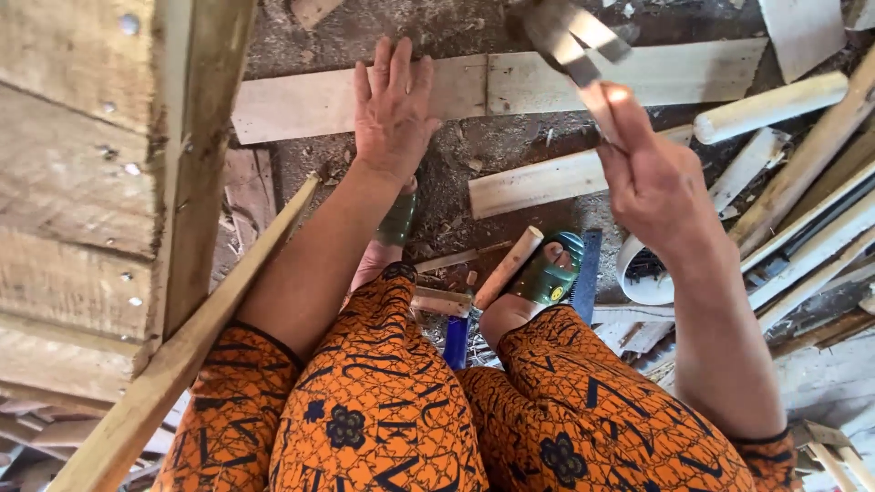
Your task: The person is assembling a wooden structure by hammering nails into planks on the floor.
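Head view, looking down: a person in orange patterned clothing and green sandals point(547, 273) stands over a dirt floor point(510, 150) strewn with offcuts of pale wood. The left hand point(394, 109) lies flat, fingers spread and apart, palm down on a long pale plank point(310, 105) that runs across the floor from left to right; nothing is clamped in that grip. The right hand point(652, 178) is raised above the floor, its grip closed around the wooden handle of a hammer point(574, 36), whose metal head shows blurred at the top edge of the frame, above the same plank and to the right of the left hand. A second, shorter board point(538, 182) lies on the floor just below the plank, between the two hands. A round wooden dowel point(770, 107) rests at the right, near a stack of pale slats point(811, 237) and a white curved piece point(638, 278). Another short dowel point(508, 267) leans beside the right foot, with a blue tool point(456, 342) between the feet. At the left stands a rough timber frame point(109, 164) with nail heads showing, and a long slanted stick point(182, 355) crosses in front of it, touching the person's left arm.
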